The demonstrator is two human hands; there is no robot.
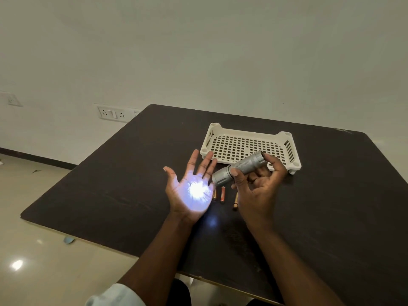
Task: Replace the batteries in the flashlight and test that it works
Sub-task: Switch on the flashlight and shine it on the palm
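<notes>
The silver, knurled metal flashlight (239, 168) is lit in my right hand (256, 186), thumb and fingers curled round its barrel above the dark wooden bench (331, 206). Its long axis slants from upper right, where my fingertips close on the tail, down to the lens at lower left. That lens points at my left hand (192, 186), held flat just beside it, palm up, fingers straight and spread, holding nothing; a bright bluish-white spot burns on the palm. No writing on the flashlight can be read. Three small orange-and-gold batteries (223, 194) lie on the bench between my hands, their labels too small to make out. Just beyond stands a cream perforated plastic tray (249, 131).
</notes>
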